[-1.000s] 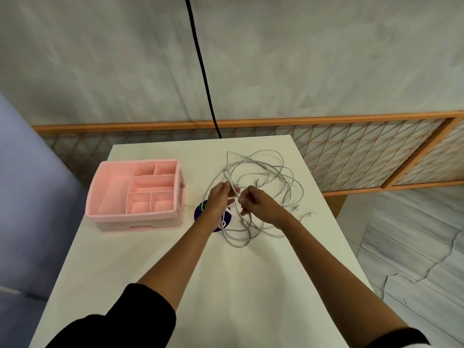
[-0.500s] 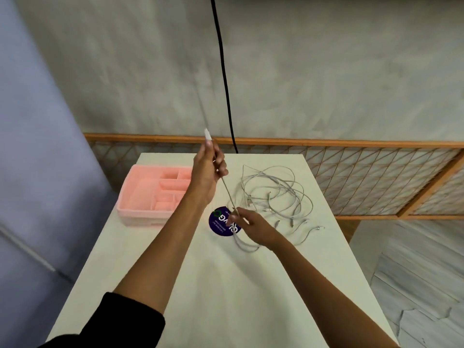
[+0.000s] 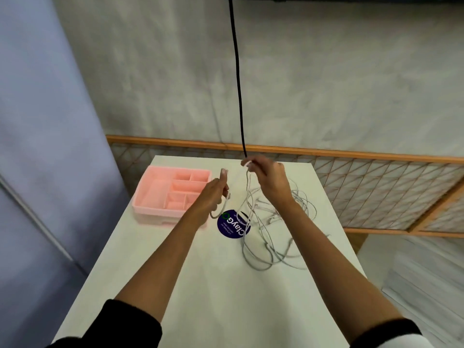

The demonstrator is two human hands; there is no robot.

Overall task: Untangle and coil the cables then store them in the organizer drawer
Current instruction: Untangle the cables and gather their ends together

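Observation:
A tangle of thin white cables (image 3: 276,234) lies on the right half of the white table (image 3: 200,297). My left hand (image 3: 213,194) grips one end of a white cable, its plug sticking up above my fist and a loop hanging below. My right hand (image 3: 268,179) is raised above the tangle and pinches a strand of the same cable, which hangs down to the heap. The pink organizer drawer (image 3: 155,194), with several open compartments, stands at the table's far left, just left of my left hand.
A round dark-blue sticker (image 3: 232,226) lies on the table between the drawer and the tangle. A black cord (image 3: 237,84) hangs down the grey wall behind the table. A wooden lattice rail (image 3: 376,187) runs behind and to the right.
My right hand has risen from the table to above the tangle, lifting a strand. My left hand has come down and toward the drawer with the cable end. The view tilted up.

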